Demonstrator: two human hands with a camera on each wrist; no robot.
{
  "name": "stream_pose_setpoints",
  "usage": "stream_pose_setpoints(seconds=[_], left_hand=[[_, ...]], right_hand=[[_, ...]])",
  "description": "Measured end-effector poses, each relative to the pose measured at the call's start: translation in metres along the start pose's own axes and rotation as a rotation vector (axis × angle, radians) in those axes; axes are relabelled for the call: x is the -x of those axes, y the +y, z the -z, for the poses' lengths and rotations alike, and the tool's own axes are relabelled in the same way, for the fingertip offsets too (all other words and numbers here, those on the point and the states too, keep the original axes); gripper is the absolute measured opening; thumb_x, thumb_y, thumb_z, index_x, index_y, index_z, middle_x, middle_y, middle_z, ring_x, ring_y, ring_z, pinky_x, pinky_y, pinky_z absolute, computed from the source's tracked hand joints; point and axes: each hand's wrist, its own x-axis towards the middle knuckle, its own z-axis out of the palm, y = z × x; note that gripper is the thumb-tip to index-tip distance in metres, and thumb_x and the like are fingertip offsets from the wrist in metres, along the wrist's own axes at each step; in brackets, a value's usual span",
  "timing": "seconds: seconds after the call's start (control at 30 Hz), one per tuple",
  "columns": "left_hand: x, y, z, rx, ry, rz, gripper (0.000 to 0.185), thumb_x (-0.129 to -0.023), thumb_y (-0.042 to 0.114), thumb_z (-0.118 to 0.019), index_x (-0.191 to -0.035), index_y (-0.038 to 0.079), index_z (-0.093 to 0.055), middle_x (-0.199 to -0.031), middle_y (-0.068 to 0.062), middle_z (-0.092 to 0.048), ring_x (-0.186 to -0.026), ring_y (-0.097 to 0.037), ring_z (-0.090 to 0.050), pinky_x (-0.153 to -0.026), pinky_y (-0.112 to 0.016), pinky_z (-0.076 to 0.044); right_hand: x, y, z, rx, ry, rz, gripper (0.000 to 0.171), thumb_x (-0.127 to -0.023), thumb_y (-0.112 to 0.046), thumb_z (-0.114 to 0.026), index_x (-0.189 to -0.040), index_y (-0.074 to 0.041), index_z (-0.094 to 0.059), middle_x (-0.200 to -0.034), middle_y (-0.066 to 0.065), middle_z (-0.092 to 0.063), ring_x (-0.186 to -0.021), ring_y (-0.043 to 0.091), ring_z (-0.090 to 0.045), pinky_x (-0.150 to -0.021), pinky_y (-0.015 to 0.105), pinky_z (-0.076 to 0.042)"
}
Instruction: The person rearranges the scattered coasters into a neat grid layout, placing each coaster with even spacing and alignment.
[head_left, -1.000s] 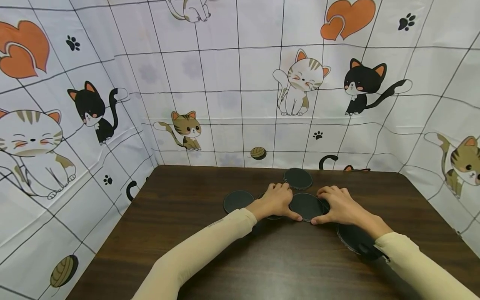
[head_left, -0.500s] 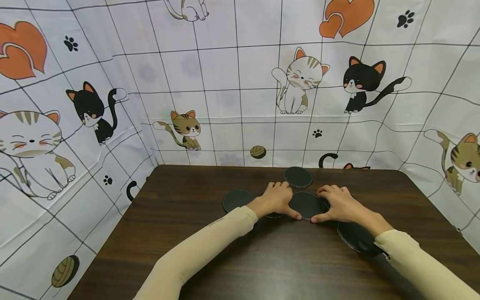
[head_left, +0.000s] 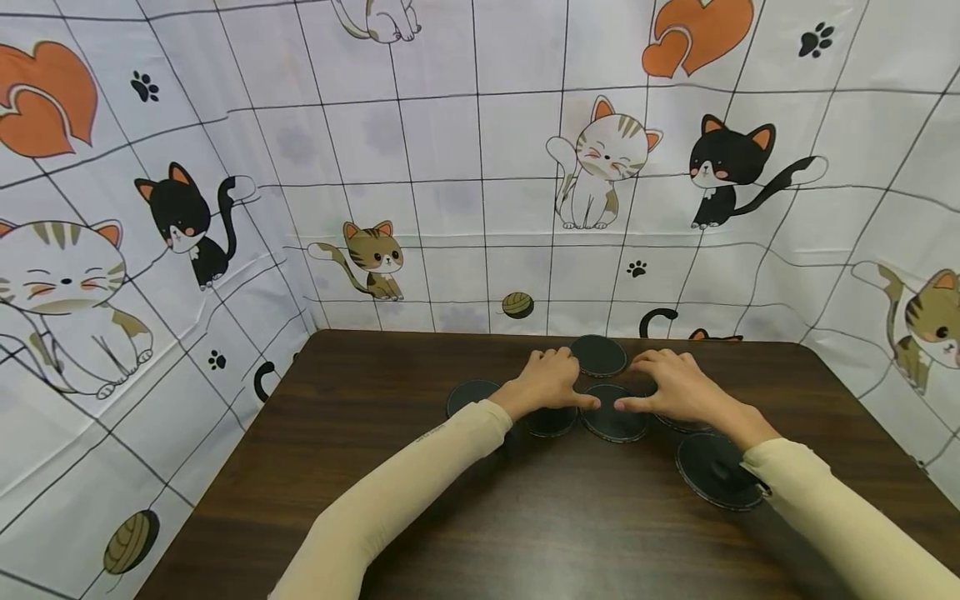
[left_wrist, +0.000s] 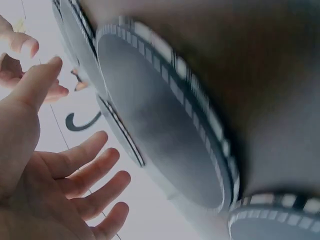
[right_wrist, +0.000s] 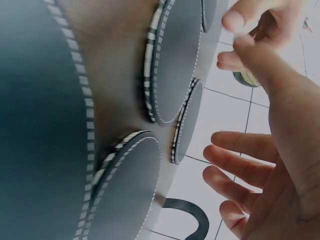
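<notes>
Both hands hover over a group of round black coasters with pale stitched rims, and neither holds anything. My left hand (head_left: 546,383) is above the coaster left of the middle (head_left: 551,422), thumb stretched toward the right hand. Fingers of my right hand (head_left: 678,386) are spread above a coaster at the right (head_left: 686,425), which it partly hides. Between the thumbs lies the middle coaster (head_left: 615,421), flat on the table. The left wrist view shows the left hand's fingers apart from the large coaster (left_wrist: 160,125); in the right wrist view the fingers likewise touch no coaster (right_wrist: 175,60).
A back coaster (head_left: 598,356) lies near the far edge of the brown wooden table (head_left: 480,508). Another coaster (head_left: 471,395) is at the left, partly behind the left arm. The nearest coaster (head_left: 716,473) lies by the right sleeve. A cat-print curtain (head_left: 450,167) hangs behind.
Both hands have lifted off the middle coaster, which they had held by its sides, and moved slightly up and away. The coasters beside it show more now.
</notes>
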Motion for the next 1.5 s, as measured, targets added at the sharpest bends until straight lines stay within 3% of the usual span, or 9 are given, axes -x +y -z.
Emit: stream_pose_setpoints(seconds=[0.23, 0.37, 0.47, 0.7, 0.93, 1.03, 1.23, 1.5], left_hand=[[-0.026, -0.024, 0.005, 0.043, 0.01, 0.07, 0.052, -0.095, 0.059, -0.064, -0.12, 0.013, -0.066, -0.117, -0.005, -0.058, -0.106, -0.024, -0.059, -0.1, -0.051, -0.042], [-0.037, -0.032, 0.004, 0.054, -0.006, 0.086, 0.057, -0.094, 0.062, -0.064, -0.123, 0.013, -0.063, -0.119, -0.006, -0.056, -0.108, -0.025, -0.057, -0.101, -0.049, -0.041], [-0.043, -0.035, 0.002, 0.07, -0.033, 0.081, 0.066, -0.092, 0.065, -0.064, -0.132, 0.012, -0.06, -0.126, -0.008, -0.055, -0.114, -0.026, -0.055, -0.103, -0.049, -0.039], [-0.05, -0.041, -0.009, 0.102, -0.101, 0.097, 0.073, -0.089, 0.069, -0.065, -0.135, 0.013, -0.059, -0.131, -0.008, -0.052, -0.116, -0.025, -0.052, -0.106, -0.047, -0.036], [-0.058, -0.04, -0.006, 0.086, -0.12, 0.111, 0.068, -0.089, 0.069, -0.065, -0.127, 0.014, -0.066, -0.128, -0.009, -0.05, -0.113, -0.026, -0.051, -0.105, -0.046, -0.037], [-0.063, -0.041, -0.004, 0.091, -0.096, 0.108, 0.068, -0.089, 0.068, -0.065, -0.133, 0.017, -0.065, -0.128, -0.007, -0.05, -0.114, -0.025, -0.05, -0.105, -0.046, -0.036], [-0.066, -0.043, -0.002, 0.097, -0.066, 0.098, 0.072, -0.09, 0.067, -0.065, -0.146, 0.023, -0.058, -0.134, -0.006, -0.049, -0.121, -0.025, -0.048, -0.107, -0.049, -0.035], [-0.064, -0.044, -0.011, 0.106, -0.065, 0.123, 0.067, -0.088, 0.067, -0.068, -0.138, 0.022, -0.064, -0.13, -0.005, -0.051, -0.116, -0.023, -0.05, -0.103, -0.047, -0.039]], right_hand=[[-0.03, 0.005, 0.004, -0.004, -0.004, -0.039, 0.076, -0.092, -0.061, -0.067, -0.126, 0.007, -0.067, -0.128, 0.028, -0.06, -0.115, 0.047, -0.056, -0.088, 0.068, -0.04], [-0.047, 0.01, 0.001, 0.005, -0.044, -0.058, 0.08, -0.089, -0.066, -0.067, -0.124, 0.006, -0.069, -0.108, 0.02, -0.067, -0.091, 0.037, -0.064, -0.075, 0.057, -0.049], [-0.057, 0.015, -0.002, -0.005, -0.088, -0.089, 0.082, -0.085, -0.07, -0.068, -0.121, 0.004, -0.07, -0.095, 0.015, -0.066, -0.077, 0.03, -0.062, -0.067, 0.051, -0.05], [-0.067, 0.019, -0.016, -0.053, -0.192, -0.199, 0.096, -0.081, -0.074, -0.069, -0.132, 0.006, -0.06, -0.124, 0.028, -0.057, -0.102, 0.042, -0.06, -0.083, 0.061, -0.049], [-0.072, 0.024, -0.02, -0.042, -0.188, -0.226, 0.094, -0.08, -0.074, -0.071, -0.128, 0.006, -0.063, -0.125, 0.034, -0.053, -0.101, 0.047, -0.059, -0.08, 0.06, -0.05], [-0.074, 0.027, -0.016, -0.012, -0.179, -0.235, 0.096, -0.08, -0.074, -0.071, -0.129, 0.008, -0.061, -0.126, 0.035, -0.051, -0.102, 0.049, -0.057, -0.081, 0.062, -0.049], [-0.075, 0.03, -0.011, -0.008, -0.164, -0.223, 0.086, -0.081, -0.069, -0.074, -0.119, 0.007, -0.065, -0.12, 0.033, -0.053, -0.095, 0.044, -0.057, -0.077, 0.06, -0.049], [-0.074, 0.027, -0.021, -0.044, -0.146, -0.212, 0.075, -0.08, -0.065, -0.077, -0.106, 0.004, -0.067, -0.113, 0.028, -0.054, -0.085, 0.037, -0.057, -0.073, 0.057, -0.048]])
